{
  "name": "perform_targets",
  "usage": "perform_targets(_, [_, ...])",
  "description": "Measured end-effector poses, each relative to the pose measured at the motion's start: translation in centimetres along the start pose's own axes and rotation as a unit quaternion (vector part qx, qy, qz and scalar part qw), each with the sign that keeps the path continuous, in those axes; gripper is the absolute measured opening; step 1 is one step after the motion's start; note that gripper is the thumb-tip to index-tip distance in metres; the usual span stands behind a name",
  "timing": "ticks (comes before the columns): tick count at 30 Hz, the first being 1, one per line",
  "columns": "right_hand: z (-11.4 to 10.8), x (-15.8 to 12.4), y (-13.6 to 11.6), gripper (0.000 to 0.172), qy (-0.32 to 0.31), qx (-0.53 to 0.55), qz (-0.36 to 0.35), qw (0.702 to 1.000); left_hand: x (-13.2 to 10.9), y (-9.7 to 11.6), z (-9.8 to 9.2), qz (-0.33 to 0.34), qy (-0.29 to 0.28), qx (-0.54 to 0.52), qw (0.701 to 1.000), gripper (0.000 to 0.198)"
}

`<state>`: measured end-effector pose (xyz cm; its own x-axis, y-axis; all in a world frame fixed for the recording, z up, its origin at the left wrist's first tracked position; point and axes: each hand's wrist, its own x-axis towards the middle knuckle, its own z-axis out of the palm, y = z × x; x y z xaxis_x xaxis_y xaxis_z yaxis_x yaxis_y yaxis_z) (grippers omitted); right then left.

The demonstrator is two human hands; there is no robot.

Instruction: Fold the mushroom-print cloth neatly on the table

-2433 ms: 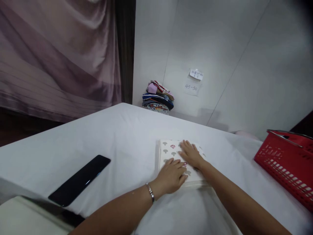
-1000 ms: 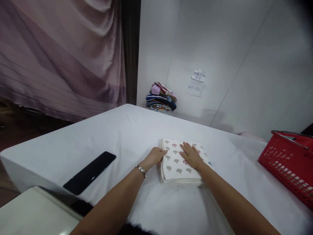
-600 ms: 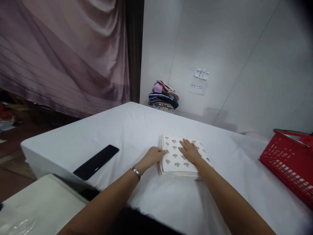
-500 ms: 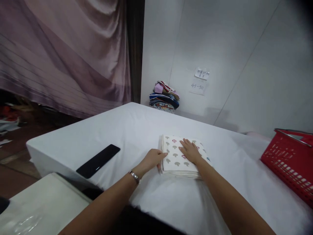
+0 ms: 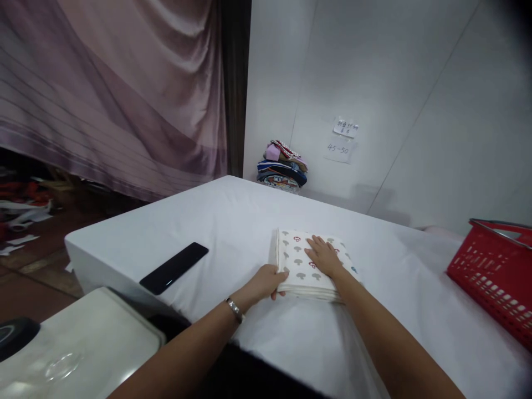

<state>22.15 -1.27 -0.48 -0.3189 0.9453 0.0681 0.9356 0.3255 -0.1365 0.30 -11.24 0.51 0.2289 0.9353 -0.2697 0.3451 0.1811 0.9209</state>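
A folded white cloth (image 5: 297, 263) printed with grey mushrooms and a few red and blue ones lies flat in several layers on the white-covered table (image 5: 233, 221). My left hand (image 5: 266, 281) grips its near left corner, thumb on top and fingers underneath. On the upper middle of the cloth rests my right hand (image 5: 324, 256), palm down with fingers spread. A bracelet circles my left wrist. What kind of cloth item it is, I cannot tell.
A black phone-like slab (image 5: 174, 268) lies left on the table. At the right stands a red plastic basket (image 5: 490, 271). Folded fabrics (image 5: 282, 166) are stacked by the wall at the back. A pale lidded box (image 5: 95, 343) stands near left, below table height.
My left hand has slid slightly toward me along the cloth's left edge to its near corner. My right hand stays on the cloth. The view has shifted a little.
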Motion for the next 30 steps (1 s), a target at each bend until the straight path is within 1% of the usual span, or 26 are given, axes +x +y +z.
perform_targets(4, [0.0,-0.1,-0.1,0.053,0.012,-0.001,-0.005,1.0,-0.1,0.0,-0.3,-0.011,-0.029,-0.007,1.0,0.036])
perform_targets(6, [0.0,-0.1,-0.1,0.052,0.014,-0.004,-0.007,1.0,-0.2,0.1,-0.6,-0.013,-0.023,0.017,1.0,0.036])
perform_targets(7, [0.0,-0.1,-0.1,0.052,0.013,-0.005,-0.008,1.0,-0.2,0.2,-0.7,-0.012,-0.008,0.038,0.999,0.036])
perform_targets(9, [0.1,0.0,0.0,0.052,0.012,-0.007,-0.008,1.0,-0.4,0.6,-0.9,0.0,0.051,0.1,0.994,0.037])
perform_targets(12, [0.2,0.0,0.1,0.052,0.012,-0.006,-0.004,1.0,-0.5,1.2,-1.1,0.038,0.156,0.196,0.967,0.036])
perform_targets(14, [0.3,0.0,0.1,0.052,0.013,-0.002,-0.005,1.0,-0.5,1.4,-0.9,0.054,0.187,0.237,0.952,0.033])
perform_targets(16, [0.4,0.1,0.1,0.052,0.015,-0.001,-0.005,1.0,-0.4,1.4,-0.6,0.059,0.178,0.236,0.953,0.031])
perform_targets(17, [0.4,0.1,0.1,0.051,0.016,-0.002,-0.005,1.0,-0.2,1.3,-0.4,0.057,0.162,0.213,0.962,0.031])
perform_targets(20, [0.5,0.1,0.1,0.05,0.017,-0.003,-0.004,1.0,0.2,0.7,-0.1,0.034,0.093,0.091,0.991,0.032])
perform_targets(22, [0.5,0.1,0.1,0.051,0.018,0.0,-0.005,1.0,0.3,0.4,-0.1,0.02,0.067,0.056,0.996,0.033])
perform_targets(25, [0.4,0.1,0.0,0.051,0.021,0.004,-0.007,1.0,0.2,0.2,-0.7,0.002,0.06,0.097,0.993,0.035])
perform_targets(27, [0.4,0.1,0.0,0.051,0.019,0.007,-0.007,1.0,0.2,0.4,-1.3,0.002,0.063,0.139,0.988,0.04])
perform_targets(28, [0.3,0.0,0.0,0.051,0.017,0.008,-0.006,1.0,0.4,0.6,-1.7,0.01,0.075,0.161,0.984,0.043])
perform_targets(30, [0.3,0.0,0.0,0.051,0.014,0.009,-0.004,1.0,1.2,1.2,-2.4,0.031,0.116,0.203,0.972,0.047])
